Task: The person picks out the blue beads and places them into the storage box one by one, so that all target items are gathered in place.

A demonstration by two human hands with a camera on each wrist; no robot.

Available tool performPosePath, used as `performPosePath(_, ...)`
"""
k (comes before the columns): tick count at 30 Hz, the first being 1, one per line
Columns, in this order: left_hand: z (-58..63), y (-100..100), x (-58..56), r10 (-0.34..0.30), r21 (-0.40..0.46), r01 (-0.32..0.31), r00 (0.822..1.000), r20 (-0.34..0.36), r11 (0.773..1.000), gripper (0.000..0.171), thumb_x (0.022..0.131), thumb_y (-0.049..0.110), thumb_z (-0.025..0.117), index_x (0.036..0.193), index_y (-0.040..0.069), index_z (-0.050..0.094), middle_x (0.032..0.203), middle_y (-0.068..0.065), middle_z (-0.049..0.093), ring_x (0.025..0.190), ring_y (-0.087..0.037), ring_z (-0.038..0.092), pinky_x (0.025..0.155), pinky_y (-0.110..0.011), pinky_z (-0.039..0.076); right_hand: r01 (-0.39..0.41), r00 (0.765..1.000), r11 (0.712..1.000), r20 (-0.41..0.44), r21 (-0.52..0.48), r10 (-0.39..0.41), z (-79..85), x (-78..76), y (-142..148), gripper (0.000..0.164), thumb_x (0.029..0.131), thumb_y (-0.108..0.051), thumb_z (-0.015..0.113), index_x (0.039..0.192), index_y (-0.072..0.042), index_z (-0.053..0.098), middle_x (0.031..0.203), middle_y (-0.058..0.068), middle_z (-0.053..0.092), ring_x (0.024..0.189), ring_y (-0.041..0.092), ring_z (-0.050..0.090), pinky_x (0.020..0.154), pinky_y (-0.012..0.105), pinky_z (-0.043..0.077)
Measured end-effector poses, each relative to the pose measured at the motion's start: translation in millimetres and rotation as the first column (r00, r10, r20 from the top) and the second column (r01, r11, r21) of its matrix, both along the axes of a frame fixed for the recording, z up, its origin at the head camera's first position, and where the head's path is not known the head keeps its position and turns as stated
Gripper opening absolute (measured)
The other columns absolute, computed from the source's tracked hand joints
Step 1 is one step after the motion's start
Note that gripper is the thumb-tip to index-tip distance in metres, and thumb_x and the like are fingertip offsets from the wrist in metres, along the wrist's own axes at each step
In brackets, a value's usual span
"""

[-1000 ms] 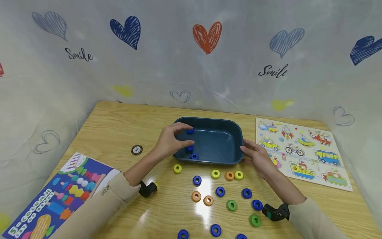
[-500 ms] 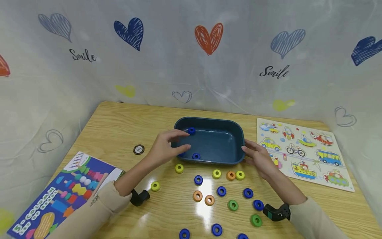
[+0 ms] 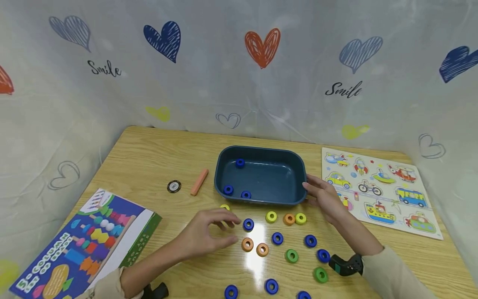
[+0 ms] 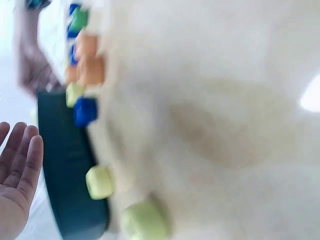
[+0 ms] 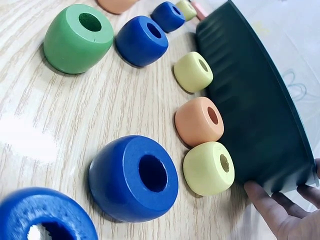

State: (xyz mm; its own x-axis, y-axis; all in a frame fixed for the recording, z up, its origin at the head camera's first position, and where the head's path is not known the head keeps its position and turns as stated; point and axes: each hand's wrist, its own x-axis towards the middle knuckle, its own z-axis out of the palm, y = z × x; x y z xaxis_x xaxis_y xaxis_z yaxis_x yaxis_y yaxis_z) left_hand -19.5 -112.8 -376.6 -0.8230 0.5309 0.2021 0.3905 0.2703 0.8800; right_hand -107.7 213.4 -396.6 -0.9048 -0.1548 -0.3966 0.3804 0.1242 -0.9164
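Note:
My left hand hovers over the table in front of the basin, with thumb and fingers apart and nothing between them. In the left wrist view its fingers look straight. Nearest its fingertips are a blue bead and an orange bead. My right hand holds the right end of the dark teal basin, thumb at the rim; the right wrist view shows fingertips at its lower edge. Blue beads lie at the basin's left end. The left hand partly covers a yellow bead.
Several loose beads, including a green one, lie in front of the basin. An orange stick and a round black chip lie to its left. A toy box is front left, a picture puzzle right.
My left hand has let a blue bead drop into the basin's left end and moved out toward me. The orange stick has come into sight. My right hand stays at the basin.

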Motion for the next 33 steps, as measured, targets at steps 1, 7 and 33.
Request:
performPosePath(1,-5.8,-0.5,5.6,-0.019,0.003,0.019,1.000,0.002,1.000,0.028,0.077,0.008,0.075,0.103,0.008,0.067,0.099,-0.002,0.064,0.086,-0.018,0.061,0.070,-0.033,0.054,0.000,1.000,1.000,0.001,-0.001,0.000,0.0,-0.1,-0.3,0.057,0.099,-0.024,0.044,0.146,-0.003,0.020,0.145,0.020,0.027,0.127,0.034,0.035,0.094,0.038,0.043)
performPosePath(7,-33.1,0.0,36.6,-0.148,0.043,0.150,0.988,-0.040,0.988,0.029,0.077,0.010,0.076,0.104,0.007,0.066,0.098,-0.002,0.065,0.082,-0.012,0.060,0.066,-0.026,0.052,0.007,1.000,1.000,0.001,-0.004,-0.007,-0.8,-0.3,-0.2,0.056,0.099,-0.023,0.044,0.146,-0.003,0.020,0.145,0.020,0.027,0.126,0.034,0.035,0.093,0.037,0.044)
performPosePath(33,-51.1,-2.2,59.9,-0.376,-0.116,0.364,0.920,-0.114,0.924,0.019,0.082,0.015,0.071,0.098,0.007,0.068,0.096,0.004,0.059,0.090,0.000,0.054,0.079,-0.013,0.045,0.003,1.000,1.000,-0.021,-0.025,-0.003,-6.1,-2.0,2.2,0.054,0.099,-0.020,0.043,0.145,0.000,0.022,0.141,0.021,0.031,0.122,0.033,0.041,0.088,0.033,0.048)
